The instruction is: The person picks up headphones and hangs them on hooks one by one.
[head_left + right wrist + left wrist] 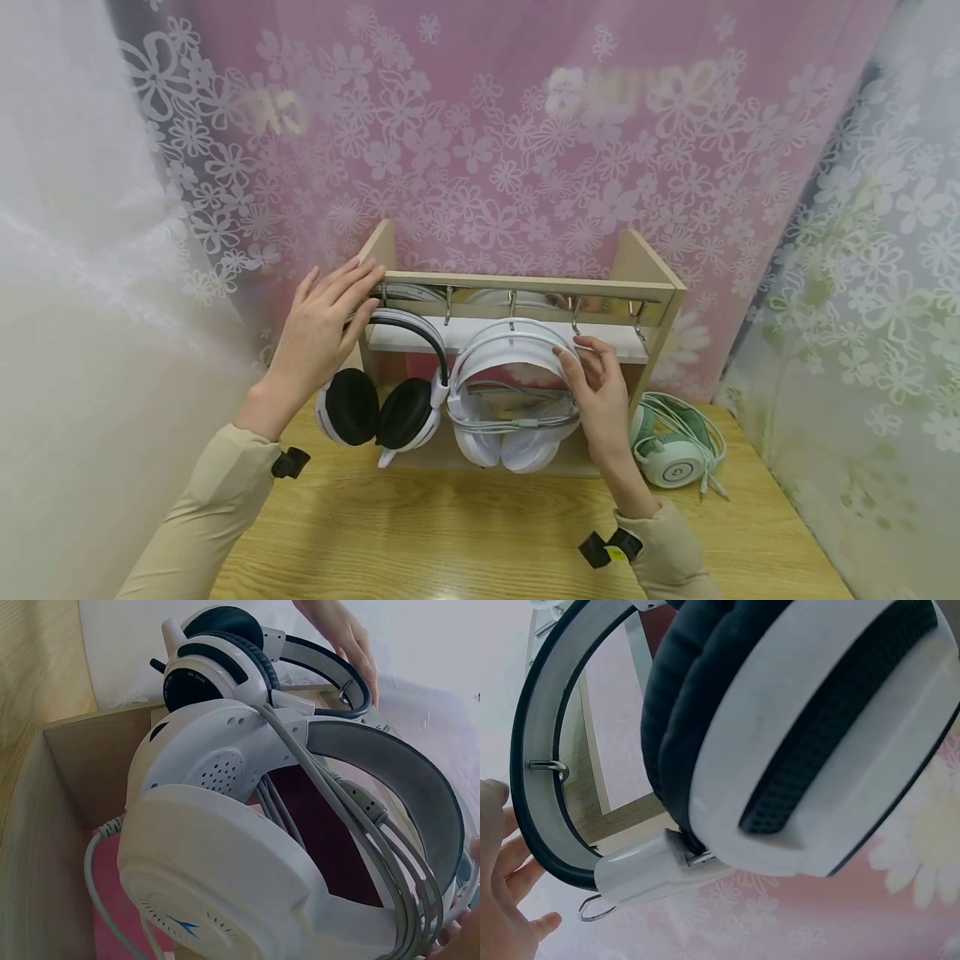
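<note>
White over-ear headphones with a wide rounded headband (513, 352) are held by the right hand (606, 392), its thumb and fingers pinching the band's near side; whether a hook bears any weight cannot be told. Looped grey cable (528, 423) crosses below the band, left of that hand. The left hand (322, 321) grasps nothing, its fingers extended over the top corner of a pale wooden rack with metal hooks (525, 281). Just below that hand, white headphones with black cushioned ear cups (405, 414) hang from a hook. Right of the right hand, mint-green and white headphones (675, 462) lie on a yellowish wood-grain table (450, 533). Beyond both hands hangs a pink curtain printed with white flowers (487, 108).
</note>
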